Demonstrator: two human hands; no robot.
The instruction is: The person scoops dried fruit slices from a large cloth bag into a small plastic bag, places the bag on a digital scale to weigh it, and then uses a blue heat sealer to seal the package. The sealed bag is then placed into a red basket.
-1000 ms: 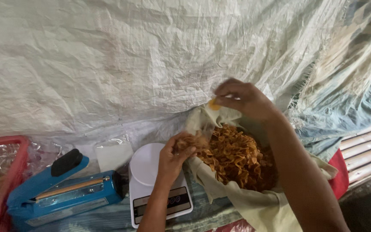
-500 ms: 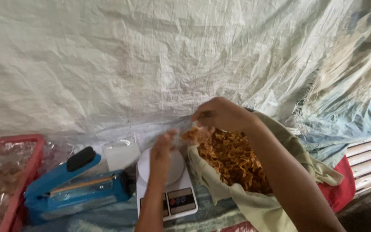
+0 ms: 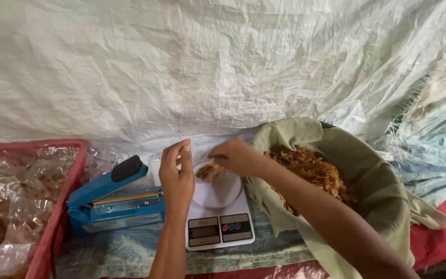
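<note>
Head view — bag [image 3: 208, 170] barely discernible

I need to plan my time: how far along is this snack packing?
Done: filled clear bags lie in the red crate. In hand: the left hand and right hand hold chips above the scale. Left: many chips in the cloth-lined basket; the blue sealer stands untouched.

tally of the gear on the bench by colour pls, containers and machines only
Blue: 1, the heat sealer
White: 1, the kitchen scale, with both hands over its platform
Red: 1, the crate of clear filled bags
Olive cloth-lined: 1, the basket of orange-brown chips
Total: 4
</note>
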